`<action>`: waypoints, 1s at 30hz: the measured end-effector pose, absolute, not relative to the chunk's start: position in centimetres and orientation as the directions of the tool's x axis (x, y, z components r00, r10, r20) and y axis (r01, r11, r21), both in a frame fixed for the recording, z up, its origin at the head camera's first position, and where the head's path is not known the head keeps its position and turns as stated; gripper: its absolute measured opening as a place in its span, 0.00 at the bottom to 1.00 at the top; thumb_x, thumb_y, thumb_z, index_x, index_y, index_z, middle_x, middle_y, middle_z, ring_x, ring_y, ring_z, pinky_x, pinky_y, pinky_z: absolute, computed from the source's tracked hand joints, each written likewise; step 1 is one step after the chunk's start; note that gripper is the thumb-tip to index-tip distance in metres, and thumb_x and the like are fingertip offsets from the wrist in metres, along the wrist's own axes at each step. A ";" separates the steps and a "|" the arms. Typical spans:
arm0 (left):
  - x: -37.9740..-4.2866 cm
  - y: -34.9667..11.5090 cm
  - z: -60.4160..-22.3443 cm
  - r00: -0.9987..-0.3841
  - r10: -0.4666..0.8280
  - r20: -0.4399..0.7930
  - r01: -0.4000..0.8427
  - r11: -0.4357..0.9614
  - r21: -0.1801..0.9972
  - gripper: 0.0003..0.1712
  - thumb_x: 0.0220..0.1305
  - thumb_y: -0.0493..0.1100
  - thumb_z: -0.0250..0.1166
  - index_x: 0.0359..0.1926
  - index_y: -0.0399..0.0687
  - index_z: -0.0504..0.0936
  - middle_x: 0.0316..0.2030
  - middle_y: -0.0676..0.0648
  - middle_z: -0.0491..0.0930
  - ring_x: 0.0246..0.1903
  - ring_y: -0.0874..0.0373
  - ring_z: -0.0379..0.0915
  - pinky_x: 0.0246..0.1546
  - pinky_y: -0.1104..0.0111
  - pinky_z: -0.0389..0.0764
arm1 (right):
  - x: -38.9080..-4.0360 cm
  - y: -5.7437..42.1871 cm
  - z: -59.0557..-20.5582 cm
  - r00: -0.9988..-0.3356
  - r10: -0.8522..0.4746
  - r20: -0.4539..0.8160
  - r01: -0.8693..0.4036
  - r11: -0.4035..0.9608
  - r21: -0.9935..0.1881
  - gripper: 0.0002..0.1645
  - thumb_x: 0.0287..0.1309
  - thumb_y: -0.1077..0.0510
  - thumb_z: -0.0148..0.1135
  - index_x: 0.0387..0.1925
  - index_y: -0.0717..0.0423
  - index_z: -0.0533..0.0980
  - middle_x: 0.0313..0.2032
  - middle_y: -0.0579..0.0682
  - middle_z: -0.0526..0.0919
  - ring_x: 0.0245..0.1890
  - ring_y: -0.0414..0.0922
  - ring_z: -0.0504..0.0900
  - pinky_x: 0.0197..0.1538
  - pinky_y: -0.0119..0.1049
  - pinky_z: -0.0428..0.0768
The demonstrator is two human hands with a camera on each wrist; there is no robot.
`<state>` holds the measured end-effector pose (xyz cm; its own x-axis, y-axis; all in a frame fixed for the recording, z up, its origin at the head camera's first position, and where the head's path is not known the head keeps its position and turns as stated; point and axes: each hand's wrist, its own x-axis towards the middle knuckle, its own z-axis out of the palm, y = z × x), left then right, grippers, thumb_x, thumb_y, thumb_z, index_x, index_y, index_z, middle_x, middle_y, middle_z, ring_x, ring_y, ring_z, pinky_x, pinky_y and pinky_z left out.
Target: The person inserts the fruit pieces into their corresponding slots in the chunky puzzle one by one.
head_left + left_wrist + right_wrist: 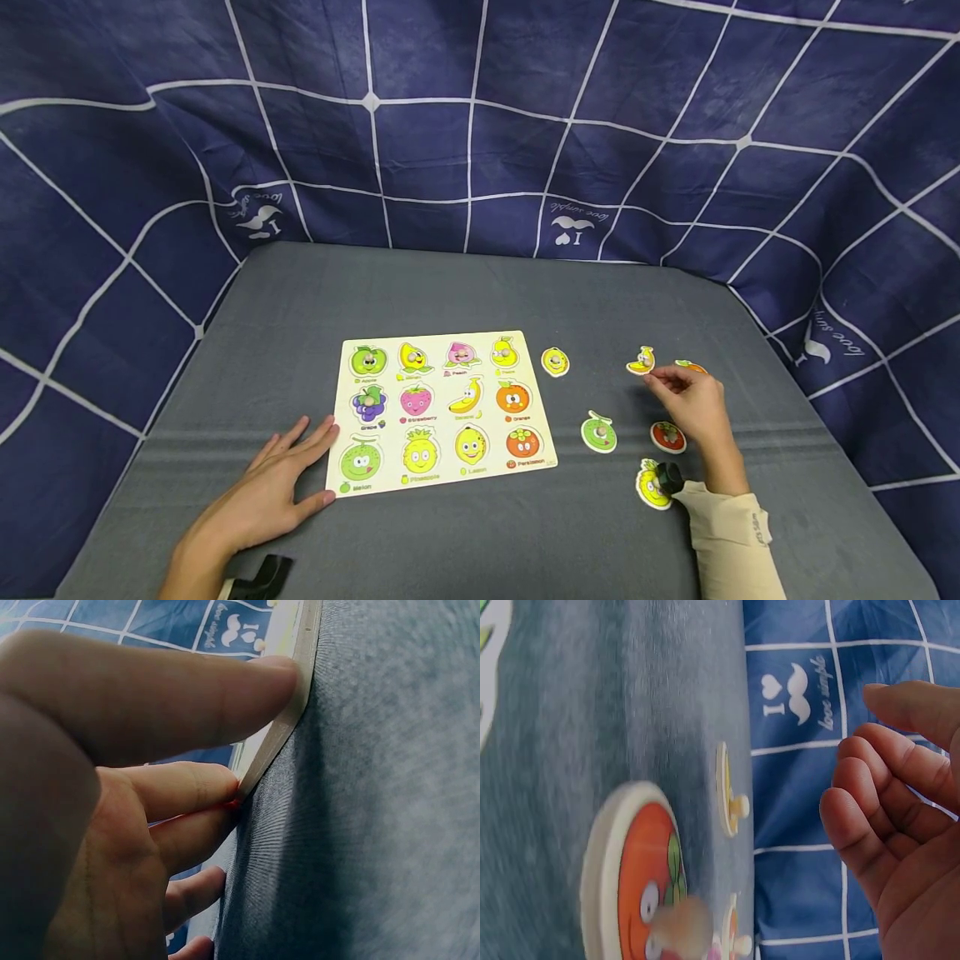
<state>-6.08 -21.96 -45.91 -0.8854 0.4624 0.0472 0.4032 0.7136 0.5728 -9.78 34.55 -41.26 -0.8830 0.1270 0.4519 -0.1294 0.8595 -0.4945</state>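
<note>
A pale wooden fruit puzzle board (442, 492) lies on the grey table. My left hand (264, 492) rests at its left edge, fingers extended, with the thumb and fingertips touching the rim (281, 724). On the right, my right hand (686, 402) hovers by a banana piece (640, 362). In the right wrist view, the fingers (847, 817) are loosely bent with nothing between them, and the knobbed banana piece (724, 787) lies apart from them. A persimmon piece (667, 437) sits below this hand, and an orange piece (691, 365) is partly hidden behind it.
A lemon piece (555, 362) and a green melon piece (599, 433) lie right of the board. A pineapple piece (651, 487) is partly covered by the black wrist camera (670, 478). Dark blue gridded cloth (420, 150) surrounds the table's back and sides.
</note>
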 end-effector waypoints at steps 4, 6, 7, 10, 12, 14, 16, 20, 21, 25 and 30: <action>-6.1 -22.0 -45.9 -0.886 0.463 0.041 0.399 0.713 0.576 0.48 0.52 0.47 0.76 0.71 0.37 0.66 0.71 0.38 0.62 0.70 0.30 0.50 0.64 0.34 0.49 | -9.2 35.4 -41.3 -0.874 0.155 0.460 -0.103 0.867 -0.488 0.05 0.51 0.62 0.74 0.28 0.62 0.86 0.23 0.53 0.85 0.21 0.23 0.71 0.25 0.17 0.69; -6.1 -22.0 -46.0 -0.885 0.464 0.039 0.399 0.712 0.578 0.48 0.53 0.47 0.76 0.71 0.37 0.66 0.71 0.38 0.62 0.70 0.30 0.49 0.64 0.34 0.48 | -9.0 35.8 -41.4 -0.872 0.171 0.459 -0.090 0.865 -0.494 0.06 0.51 0.63 0.74 0.28 0.63 0.86 0.23 0.54 0.85 0.21 0.22 0.71 0.25 0.17 0.69; -6.1 -22.0 -46.0 -0.885 0.464 0.039 0.398 0.711 0.579 0.48 0.53 0.47 0.76 0.71 0.37 0.66 0.71 0.38 0.62 0.70 0.30 0.49 0.64 0.34 0.48 | -8.8 36.1 -41.5 -0.872 0.180 0.455 -0.083 0.862 -0.500 0.06 0.51 0.63 0.74 0.28 0.64 0.86 0.23 0.54 0.85 0.20 0.22 0.71 0.25 0.17 0.69; -6.1 -22.0 -46.0 -0.884 0.466 0.040 0.399 0.709 0.581 0.48 0.53 0.47 0.76 0.71 0.37 0.65 0.71 0.38 0.61 0.70 0.29 0.49 0.64 0.34 0.48 | -8.5 36.7 -41.7 -0.874 0.204 0.442 -0.057 0.859 -0.510 0.07 0.51 0.63 0.74 0.29 0.65 0.85 0.23 0.55 0.85 0.20 0.22 0.71 0.24 0.17 0.69; -6.1 -22.1 -46.0 -0.885 0.464 0.043 0.400 0.708 0.583 0.48 0.53 0.47 0.76 0.71 0.38 0.66 0.71 0.38 0.61 0.70 0.29 0.49 0.64 0.33 0.48 | -8.3 37.1 -41.8 -0.876 0.221 0.429 -0.037 0.856 -0.516 0.07 0.52 0.62 0.74 0.29 0.65 0.85 0.23 0.54 0.85 0.19 0.22 0.71 0.23 0.18 0.69; -6.1 -22.1 -46.0 -0.885 0.463 0.042 0.398 0.708 0.583 0.49 0.53 0.48 0.76 0.72 0.38 0.65 0.71 0.38 0.61 0.70 0.29 0.49 0.64 0.33 0.48 | -8.1 37.5 -41.8 -0.876 0.234 0.423 -0.021 0.855 -0.518 0.08 0.52 0.62 0.74 0.30 0.65 0.85 0.23 0.53 0.85 0.19 0.21 0.71 0.22 0.18 0.69; -6.1 -22.1 -46.0 -0.886 0.462 0.041 0.397 0.709 0.583 0.49 0.52 0.47 0.76 0.72 0.38 0.65 0.71 0.38 0.61 0.70 0.29 0.49 0.64 0.33 0.48 | -7.9 37.8 -41.8 -0.875 0.245 0.418 -0.010 0.854 -0.520 0.08 0.52 0.62 0.74 0.30 0.65 0.85 0.23 0.52 0.85 0.19 0.21 0.71 0.22 0.18 0.69; -6.1 -22.0 -46.0 -0.886 0.462 0.040 0.396 0.710 0.582 0.49 0.52 0.47 0.76 0.72 0.38 0.65 0.71 0.38 0.61 0.70 0.29 0.49 0.64 0.33 0.48 | -7.4 38.4 -41.9 -0.874 0.260 0.410 0.012 0.855 -0.518 0.09 0.52 0.61 0.74 0.31 0.65 0.85 0.23 0.53 0.85 0.21 0.20 0.70 0.24 0.18 0.67; -6.1 -22.0 -46.0 -0.886 0.462 0.040 0.396 0.711 0.581 0.49 0.52 0.47 0.76 0.72 0.38 0.65 0.71 0.38 0.61 0.70 0.29 0.49 0.64 0.33 0.48 | -7.3 38.6 -41.9 -0.874 0.263 0.408 0.017 0.856 -0.517 0.09 0.51 0.61 0.74 0.31 0.65 0.85 0.24 0.54 0.85 0.21 0.19 0.69 0.25 0.19 0.67; -6.1 -22.0 -46.0 -0.887 0.461 0.035 0.394 0.713 0.580 0.49 0.52 0.47 0.77 0.72 0.38 0.65 0.71 0.38 0.61 0.70 0.29 0.49 0.64 0.34 0.48 | -6.9 39.4 -42.2 -0.871 0.294 0.393 0.060 0.859 -0.509 0.09 0.51 0.61 0.74 0.30 0.66 0.85 0.24 0.55 0.86 0.20 0.18 0.68 0.25 0.19 0.66; -6.1 -22.0 -46.0 -0.887 0.460 0.034 0.393 0.715 0.577 0.49 0.52 0.47 0.77 0.72 0.38 0.65 0.71 0.38 0.61 0.70 0.29 0.49 0.64 0.34 0.48 | -6.5 40.2 -42.5 -0.875 0.323 0.360 0.114 0.861 -0.496 0.10 0.52 0.61 0.73 0.32 0.66 0.85 0.24 0.55 0.86 0.20 0.20 0.68 0.24 0.21 0.65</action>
<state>-6.11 -21.97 -46.02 -0.8872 0.4602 0.0341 0.3933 0.7154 0.5775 -6.49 40.17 -42.45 -0.8749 0.3233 0.3605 0.1136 0.8607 -0.4962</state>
